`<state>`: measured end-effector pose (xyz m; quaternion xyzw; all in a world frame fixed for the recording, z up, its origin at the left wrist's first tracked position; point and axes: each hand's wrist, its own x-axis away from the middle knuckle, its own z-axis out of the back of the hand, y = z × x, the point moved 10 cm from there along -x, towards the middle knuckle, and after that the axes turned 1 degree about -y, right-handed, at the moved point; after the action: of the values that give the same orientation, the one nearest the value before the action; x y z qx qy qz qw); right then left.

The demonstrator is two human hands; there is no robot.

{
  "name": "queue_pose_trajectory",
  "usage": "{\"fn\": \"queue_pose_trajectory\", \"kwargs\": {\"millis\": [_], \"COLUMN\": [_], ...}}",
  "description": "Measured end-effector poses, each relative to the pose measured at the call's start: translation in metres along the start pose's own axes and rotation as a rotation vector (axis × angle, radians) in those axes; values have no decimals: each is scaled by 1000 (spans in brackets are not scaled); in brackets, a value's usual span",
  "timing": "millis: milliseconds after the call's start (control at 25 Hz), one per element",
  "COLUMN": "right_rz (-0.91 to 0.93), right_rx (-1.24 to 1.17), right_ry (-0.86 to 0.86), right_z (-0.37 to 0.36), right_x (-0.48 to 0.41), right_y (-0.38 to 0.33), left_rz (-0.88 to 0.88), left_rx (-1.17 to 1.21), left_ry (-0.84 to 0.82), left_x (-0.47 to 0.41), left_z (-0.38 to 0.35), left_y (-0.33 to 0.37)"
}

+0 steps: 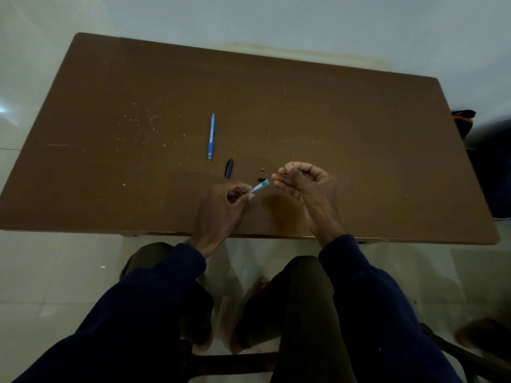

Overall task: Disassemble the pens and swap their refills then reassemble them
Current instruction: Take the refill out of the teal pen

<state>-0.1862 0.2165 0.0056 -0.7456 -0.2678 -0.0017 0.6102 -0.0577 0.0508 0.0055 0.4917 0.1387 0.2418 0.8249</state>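
My left hand (221, 201) pinches a clear pen barrel with a teal end (258, 187), which points up and right toward my right hand. My right hand (307, 186) hovers just right of the barrel with curled fingers; thumb and forefinger seem to pinch something thin, too small to make out. A blue pen (211, 137) lies whole on the brown table (331, 128), farther back. A black pen cap (229, 168) lies between the blue pen and my hands. Two tiny dark parts (262, 174) sit on the table just behind the barrel's tip.
The table's near edge (166, 233) runs just under my wrists, and my knees are below it. A dark bag (464, 123) stands off the table's right side. A pale tiled floor surrounds the table.
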Motion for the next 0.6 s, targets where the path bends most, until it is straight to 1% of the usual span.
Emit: {"fn": "queue_pose_trajectory", "kwargs": {"millis": [200, 600], "right_rz": [-10, -98], "right_rx": [-3, 137], "right_ry": [-35, -57], "right_z": [-6, -15], "right_x": [2, 3], "right_y": [4, 17], "left_rz": [-8, -19], "left_rx": [-3, 5], "left_ry": [7, 16], "left_x": [-1, -5], "left_z": [2, 7], "left_y": [2, 5]}}
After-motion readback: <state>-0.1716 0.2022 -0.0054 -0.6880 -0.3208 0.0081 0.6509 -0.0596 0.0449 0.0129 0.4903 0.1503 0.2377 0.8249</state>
